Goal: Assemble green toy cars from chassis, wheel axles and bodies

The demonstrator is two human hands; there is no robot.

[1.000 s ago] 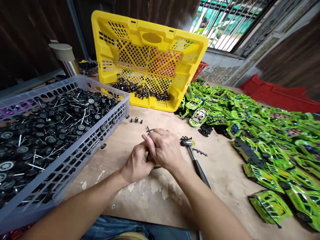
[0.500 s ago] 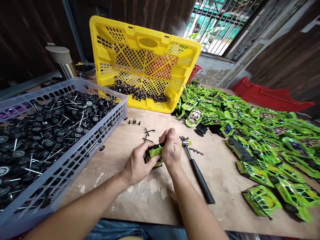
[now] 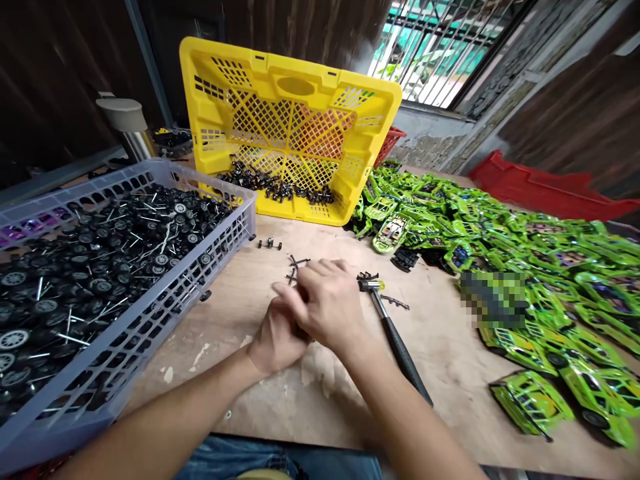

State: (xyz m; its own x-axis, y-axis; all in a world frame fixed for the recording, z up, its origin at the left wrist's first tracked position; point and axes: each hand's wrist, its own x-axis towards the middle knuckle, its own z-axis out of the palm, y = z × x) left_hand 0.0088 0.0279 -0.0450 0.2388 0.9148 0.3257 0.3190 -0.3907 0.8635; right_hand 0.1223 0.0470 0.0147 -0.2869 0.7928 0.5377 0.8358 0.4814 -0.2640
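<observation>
Over the tabletop [image 3: 440, 347], between a grey basket [image 3: 150, 313] of wheels and a hammer [image 3: 393, 337], we see the right hand [image 3: 327, 307] folded over the left hand [image 3: 273, 340], both clenched about something we cannot make out. We judge that a small part squeezed out of sight could slip free among the loose axles [image 3: 295, 263], or the right wrist could nudge the hammer just beside it.

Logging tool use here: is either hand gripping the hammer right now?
No, the hammer lies free on the table beside the right hand, which is pressed together with the left hand.
</observation>
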